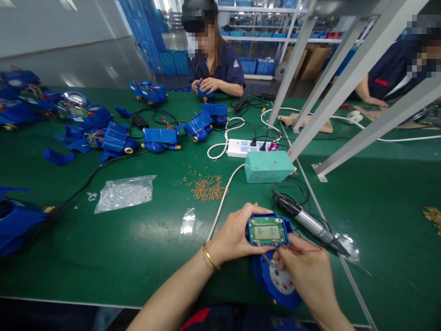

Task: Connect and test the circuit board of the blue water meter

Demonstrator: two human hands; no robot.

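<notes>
A blue water meter (279, 282) lies on the green table (138, 239) in front of me, its white dial facing up. Above it sits a green circuit board with an LCD display (268, 231) in a blue frame, joined to the meter by red wires. My left hand (237, 234) grips the left side of the board's frame, fingers curled round it. My right hand (306, 271) pinches the board's lower right corner by the red wires.
An electric screwdriver (310, 224) lies just right of the board, cabled to a teal power box (268, 166). Brass screws (206, 187) and a plastic bag (124, 193) lie ahead. Blue meters (161, 139) crowd the far left. Two people work at the far side; grey frame legs (320, 115) slant on the right.
</notes>
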